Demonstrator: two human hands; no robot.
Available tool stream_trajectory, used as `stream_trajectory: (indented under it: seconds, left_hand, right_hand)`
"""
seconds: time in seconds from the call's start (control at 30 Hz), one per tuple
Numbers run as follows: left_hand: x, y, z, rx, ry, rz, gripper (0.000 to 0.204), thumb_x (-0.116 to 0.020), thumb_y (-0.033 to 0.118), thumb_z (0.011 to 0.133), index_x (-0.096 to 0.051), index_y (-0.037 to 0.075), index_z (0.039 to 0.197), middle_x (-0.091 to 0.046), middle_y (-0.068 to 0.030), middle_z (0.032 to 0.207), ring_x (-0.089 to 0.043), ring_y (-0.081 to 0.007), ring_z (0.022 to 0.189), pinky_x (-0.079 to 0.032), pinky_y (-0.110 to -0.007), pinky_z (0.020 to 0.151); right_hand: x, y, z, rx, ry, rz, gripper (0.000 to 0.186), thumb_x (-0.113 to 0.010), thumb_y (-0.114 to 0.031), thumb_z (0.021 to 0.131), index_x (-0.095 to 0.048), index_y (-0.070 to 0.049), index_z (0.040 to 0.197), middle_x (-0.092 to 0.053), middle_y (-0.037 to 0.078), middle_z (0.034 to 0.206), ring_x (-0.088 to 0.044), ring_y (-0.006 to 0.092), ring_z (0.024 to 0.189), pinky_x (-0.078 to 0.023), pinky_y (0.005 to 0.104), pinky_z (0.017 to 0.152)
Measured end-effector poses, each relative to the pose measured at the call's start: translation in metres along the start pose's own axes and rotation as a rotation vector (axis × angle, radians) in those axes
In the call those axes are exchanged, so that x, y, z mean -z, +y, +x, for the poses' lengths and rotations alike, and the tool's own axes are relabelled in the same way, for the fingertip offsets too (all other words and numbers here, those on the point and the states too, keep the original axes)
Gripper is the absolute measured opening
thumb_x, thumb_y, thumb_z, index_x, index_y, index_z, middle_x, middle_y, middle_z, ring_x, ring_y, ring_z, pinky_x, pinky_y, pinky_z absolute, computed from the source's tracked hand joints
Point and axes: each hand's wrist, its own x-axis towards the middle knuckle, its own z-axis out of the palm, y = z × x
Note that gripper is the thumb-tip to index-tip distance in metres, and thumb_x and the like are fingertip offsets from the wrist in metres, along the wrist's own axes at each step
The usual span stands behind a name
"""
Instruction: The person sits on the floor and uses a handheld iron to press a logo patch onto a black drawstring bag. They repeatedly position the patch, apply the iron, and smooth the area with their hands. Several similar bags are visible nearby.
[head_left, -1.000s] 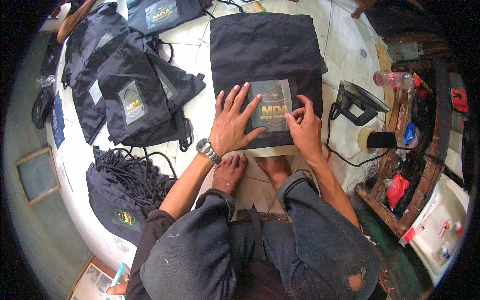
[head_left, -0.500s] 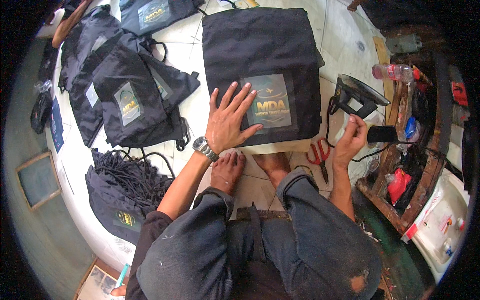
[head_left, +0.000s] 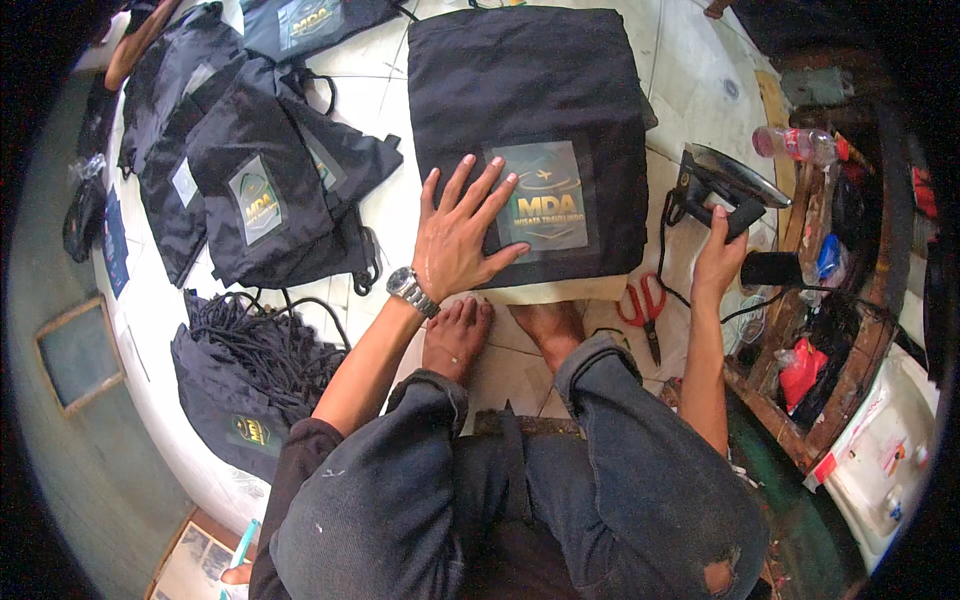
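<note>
Down on a white tiled floor [head_left: 400,215], a person sits with knees up in dark jeans and both bare feet [head_left: 505,330] planted on the tiles. At the far left edge of the floor, a grey-green wall with a framed panel [head_left: 78,352]. Just in from it, a heap of black cords [head_left: 262,340] lies on a folded dark bag, and above that a pile of black bags [head_left: 255,190] with printed patches spreads toward the top left corner.

Middle of the floor now: the left hand [head_left: 458,235], watch on the wrist, lies flat with fingers spread wide, gripping nothing, palm pressing on the near left part of the black bag [head_left: 535,100], fingertips touching the shiny patch [head_left: 545,195]. The bag rests on a pale sheet that peeks out along its near edge.

Moving right, red scissors [head_left: 642,305] lie on the tiles just beside the bag's near right corner. The right hand [head_left: 718,258] is up at the iron [head_left: 722,180], fingers curled about its handle, cord trailing down beside it. At the right edge, a wooden rack [head_left: 800,400] with a plastic bottle [head_left: 795,143] and clutter.
</note>
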Motion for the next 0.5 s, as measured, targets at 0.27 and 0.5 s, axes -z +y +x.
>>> stream_trajectory:
  seconds: [0.27,0.5]
  left_hand:
    - [0.0,0.001,0.0,0.006,0.0,0.012,0.088,-0.071,0.062,0.085,-0.043,0.023,0.158,-0.036,-0.0042,0.167,-0.025,-0.0322,0.156,-0.01,-0.059,0.126]
    - [-0.001,0.0,0.0,0.0,0.01,-0.014,0.084,-0.07,0.06,0.087,-0.044,0.023,0.158,-0.035,-0.0036,0.168,-0.026,-0.0319,0.156,-0.01,-0.058,0.126]
  right_hand:
    - [0.056,-0.119,0.027,-0.066,-0.533,0.244,0.039,-0.058,-0.04,0.106,-0.061,-0.001,0.11,-0.05,0.0,0.066,-0.049,0.0099,0.053,-0.042,0.0273,0.05]
    - [0.046,-0.163,0.002,-0.191,-0.709,0.217,0.034,-0.063,-0.039,0.104,-0.061,-0.005,0.108,-0.05,-0.002,0.066,-0.048,0.0086,0.052,-0.039,0.0251,0.048]
